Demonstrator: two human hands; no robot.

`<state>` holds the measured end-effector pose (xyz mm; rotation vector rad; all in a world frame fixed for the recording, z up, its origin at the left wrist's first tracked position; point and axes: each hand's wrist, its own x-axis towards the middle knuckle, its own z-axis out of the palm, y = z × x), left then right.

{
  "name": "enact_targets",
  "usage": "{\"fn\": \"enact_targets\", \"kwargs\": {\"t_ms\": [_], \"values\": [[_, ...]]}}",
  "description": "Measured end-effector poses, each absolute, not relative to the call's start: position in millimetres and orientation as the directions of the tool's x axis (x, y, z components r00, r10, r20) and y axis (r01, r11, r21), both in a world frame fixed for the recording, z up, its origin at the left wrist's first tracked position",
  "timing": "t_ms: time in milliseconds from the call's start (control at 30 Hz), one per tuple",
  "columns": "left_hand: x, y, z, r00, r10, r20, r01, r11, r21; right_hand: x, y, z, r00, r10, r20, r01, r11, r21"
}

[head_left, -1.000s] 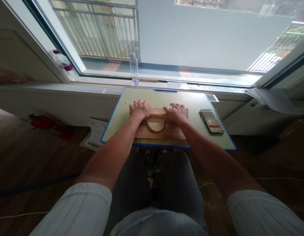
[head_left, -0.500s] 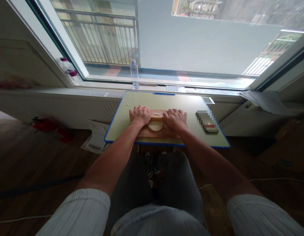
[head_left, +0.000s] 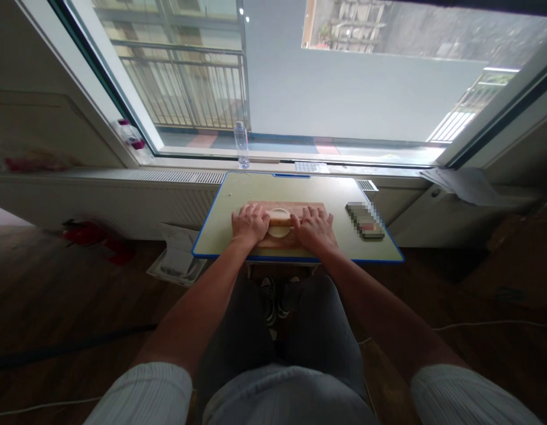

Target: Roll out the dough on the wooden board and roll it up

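Daylight enters through a wide glass window (head_left: 277, 77) set in a white frame (head_left: 143, 106), leaving the dark brown wooden floor (head_left: 38, 307) dim. Outside show a grey metal railing (head_left: 189, 88) and a smooth, pale grey-blue wall (head_left: 366, 97). A white slotted grille (head_left: 180, 176) lines the ledge. Below the window stands a pale green rectangular bench (head_left: 214, 224), blue-rimmed, its far side catching a sheen.

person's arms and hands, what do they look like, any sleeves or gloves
The left hand and right hand are bare, without gloves. Pale grey-white sleeves with fine ribbed lines end around the elbows, leaving the forearms uncovered. No watch or bracelet shows on either wrist; rings are too small to tell.
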<state>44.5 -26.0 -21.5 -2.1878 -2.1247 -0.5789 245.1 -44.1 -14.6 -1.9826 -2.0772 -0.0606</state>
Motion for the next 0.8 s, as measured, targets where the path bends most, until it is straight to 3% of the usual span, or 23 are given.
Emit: {"fn": "enact_targets", "kwargs": {"t_ms": [300,800], "values": [[41.5,-44.2,-29.1,0.004,0.943,0.333,0.963,-0.093,0.253,244.8,-64.0,-29.2,0.019,0.963,0.268,0.980,0.035,-0.195],[34.9,-99.3,-49.2,-0.002,0.918,0.396,0.943,-0.130,0.307,244.1,-118.1,-49.5,0.001,0.944,0.329,0.987,0.052,-0.152]]}}
